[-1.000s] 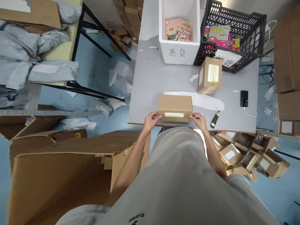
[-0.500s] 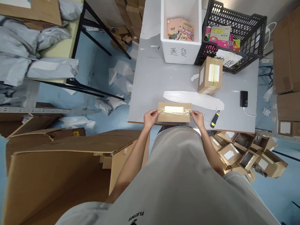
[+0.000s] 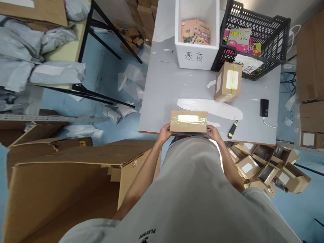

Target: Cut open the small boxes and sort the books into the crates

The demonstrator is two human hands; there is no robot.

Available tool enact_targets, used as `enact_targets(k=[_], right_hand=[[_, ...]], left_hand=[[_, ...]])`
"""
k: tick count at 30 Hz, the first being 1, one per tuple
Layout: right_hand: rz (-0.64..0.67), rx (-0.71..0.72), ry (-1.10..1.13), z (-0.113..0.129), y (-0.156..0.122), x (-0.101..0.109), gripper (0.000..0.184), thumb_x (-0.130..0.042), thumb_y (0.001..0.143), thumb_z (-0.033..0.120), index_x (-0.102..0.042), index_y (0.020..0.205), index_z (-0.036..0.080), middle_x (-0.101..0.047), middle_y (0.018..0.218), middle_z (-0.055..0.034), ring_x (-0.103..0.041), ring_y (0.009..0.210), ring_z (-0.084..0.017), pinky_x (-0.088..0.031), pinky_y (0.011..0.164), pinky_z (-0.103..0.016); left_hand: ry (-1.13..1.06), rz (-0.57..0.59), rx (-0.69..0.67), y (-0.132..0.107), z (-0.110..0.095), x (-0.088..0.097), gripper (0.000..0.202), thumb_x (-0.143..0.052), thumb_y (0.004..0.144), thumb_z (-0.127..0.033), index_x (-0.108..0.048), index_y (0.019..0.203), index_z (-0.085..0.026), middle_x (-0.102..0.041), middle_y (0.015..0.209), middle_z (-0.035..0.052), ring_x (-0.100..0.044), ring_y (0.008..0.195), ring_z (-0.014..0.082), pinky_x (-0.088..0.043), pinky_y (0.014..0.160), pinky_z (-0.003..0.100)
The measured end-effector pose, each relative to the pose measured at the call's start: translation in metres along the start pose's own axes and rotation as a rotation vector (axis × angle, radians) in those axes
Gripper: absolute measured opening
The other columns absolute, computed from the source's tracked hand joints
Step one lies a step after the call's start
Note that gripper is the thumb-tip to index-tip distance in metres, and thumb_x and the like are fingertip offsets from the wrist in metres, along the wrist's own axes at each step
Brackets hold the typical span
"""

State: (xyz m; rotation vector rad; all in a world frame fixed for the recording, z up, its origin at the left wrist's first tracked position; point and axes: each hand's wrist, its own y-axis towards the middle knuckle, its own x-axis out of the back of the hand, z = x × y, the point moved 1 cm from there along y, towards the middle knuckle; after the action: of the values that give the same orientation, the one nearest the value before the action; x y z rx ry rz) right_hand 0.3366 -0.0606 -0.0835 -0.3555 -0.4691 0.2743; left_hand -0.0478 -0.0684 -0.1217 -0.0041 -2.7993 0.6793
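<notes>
A small taped cardboard box point(image 3: 188, 126) with a white label lies at the table's near edge, close to my body. My left hand point(image 3: 165, 132) grips its lower left corner, and my right hand point(image 3: 213, 132) has hold of the lower right one. The fingertips are partly hidden by the box. To the right lies a black and yellow utility knife point(image 3: 232, 129). Behind the box a long white patch point(image 3: 210, 107) shows on the grey tabletop point(image 3: 162, 81). A second, taller taped carton point(image 3: 228, 82) stands farther back.
At the back stand a white foam bin point(image 3: 197, 55) and a black plastic crate point(image 3: 273, 40), both holding books. A black device point(image 3: 264, 107) with a cable lies at right. Large open cartons point(image 3: 63, 195) stand left; several small boxes point(image 3: 265, 168) are piled on the right.
Both hands have slid from the box's side ends down to its near lower corners. The box's near face shows more tape now. The other things stay put.
</notes>
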Motion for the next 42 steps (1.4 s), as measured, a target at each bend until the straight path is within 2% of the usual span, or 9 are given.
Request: enact_targets(k=[5,9,15,19,22,25,29,34,42], right_hand=[[-0.012,0.042,0.131,0.018,-0.002,0.017,0.071,-0.08,0.09,0.078,-0.084,0.138,0.026,-0.075,0.144,-0.0158,-0.073,0.134,-0.036,-0.063,0.112,-0.05],[-0.048,0.057,0.016,0.034,0.002,0.023,0.07,-0.064,0.098,0.089,-0.089,0.113,0.025,-0.08,0.126,-0.0151,-0.075,0.123,-0.034,-0.064,0.105,-0.046],[-0.101,-0.006,-0.074,0.029,0.018,0.009,0.08,-0.046,0.098,0.097,-0.078,0.079,0.026,-0.083,0.098,-0.0127,-0.076,0.107,-0.034,-0.061,0.102,-0.046],[-0.096,-0.05,0.006,0.016,0.021,0.002,0.078,-0.046,0.098,0.093,-0.082,0.092,0.024,-0.086,0.112,-0.0126,-0.078,0.11,-0.031,-0.062,0.105,-0.045],[-0.077,-0.09,0.075,0.004,0.014,0.004,0.065,-0.051,0.101,0.078,-0.085,0.109,0.023,-0.087,0.123,-0.0124,-0.08,0.114,-0.03,-0.062,0.106,-0.046],[-0.069,-0.115,0.069,-0.006,0.003,0.007,0.045,-0.064,0.096,0.056,-0.087,0.112,0.021,-0.087,0.129,-0.0137,-0.081,0.115,-0.031,-0.061,0.111,-0.049],[-0.037,-0.136,0.069,-0.009,-0.007,0.002,0.039,-0.071,0.085,0.04,-0.088,0.113,0.02,-0.087,0.131,-0.0135,-0.082,0.106,-0.03,-0.064,0.107,-0.049],[-0.115,-0.133,0.118,0.001,-0.008,-0.009,0.041,-0.078,0.083,0.048,-0.089,0.11,0.02,-0.087,0.126,-0.012,-0.081,0.098,-0.029,-0.066,0.101,-0.049],[-0.266,-0.011,0.095,0.038,0.002,0.007,0.07,-0.073,0.089,0.085,-0.091,0.114,0.022,-0.081,0.122,-0.0144,-0.077,0.111,-0.032,-0.067,0.101,-0.047]], left_hand=[[-0.094,0.112,-0.032,-0.006,-0.02,0.013,0.075,-0.097,0.069,-0.07,-0.085,0.122,-0.019,-0.076,0.149,0.0166,-0.072,0.139,0.0395,-0.059,0.123,0.054],[-0.058,0.051,-0.049,-0.003,-0.041,0.019,0.076,-0.082,0.084,-0.082,-0.086,0.125,-0.019,-0.08,0.143,0.0149,-0.074,0.134,0.0369,-0.059,0.122,0.05],[0.022,0.015,-0.013,0.009,-0.057,0.011,0.07,-0.08,0.083,-0.084,-0.088,0.108,-0.019,-0.085,0.129,0.0166,-0.077,0.125,0.0365,-0.06,0.117,0.048],[-0.069,0.029,0.044,0.006,-0.052,0.003,0.07,-0.083,0.082,-0.082,-0.087,0.111,-0.018,-0.087,0.122,0.0164,-0.077,0.127,0.0367,-0.062,0.116,0.049],[-0.156,-0.015,0.096,0.0,-0.041,0.001,0.067,-0.078,0.09,-0.076,-0.086,0.12,-0.017,-0.086,0.125,0.0174,-0.077,0.129,0.0348,-0.063,0.114,0.051],[-0.151,-0.071,0.148,-0.004,-0.027,0.0,0.056,-0.075,0.094,-0.062,-0.084,0.126,-0.017,-0.084,0.134,0.0185,-0.078,0.13,0.0336,-0.063,0.115,0.054],[-0.088,-0.079,0.183,-0.01,-0.014,-0.004,0.038,-0.081,0.08,-0.035,-0.085,0.113,-0.016,-0.085,0.128,0.0195,-0.081,0.124,0.0358,-0.061,0.119,0.058],[-0.083,-0.078,0.176,-0.016,-0.012,-0.011,0.038,-0.079,0.07,-0.022,-0.084,0.107,-0.017,-0.088,0.119,0.015,-0.081,0.122,0.0379,-0.062,0.118,0.059],[-0.059,-0.159,0.028,-0.007,-0.044,0.003,0.037,-0.087,0.083,-0.041,-0.086,0.111,-0.017,-0.085,0.123,0.0149,-0.082,0.116,0.0328,-0.066,0.112,0.048]])
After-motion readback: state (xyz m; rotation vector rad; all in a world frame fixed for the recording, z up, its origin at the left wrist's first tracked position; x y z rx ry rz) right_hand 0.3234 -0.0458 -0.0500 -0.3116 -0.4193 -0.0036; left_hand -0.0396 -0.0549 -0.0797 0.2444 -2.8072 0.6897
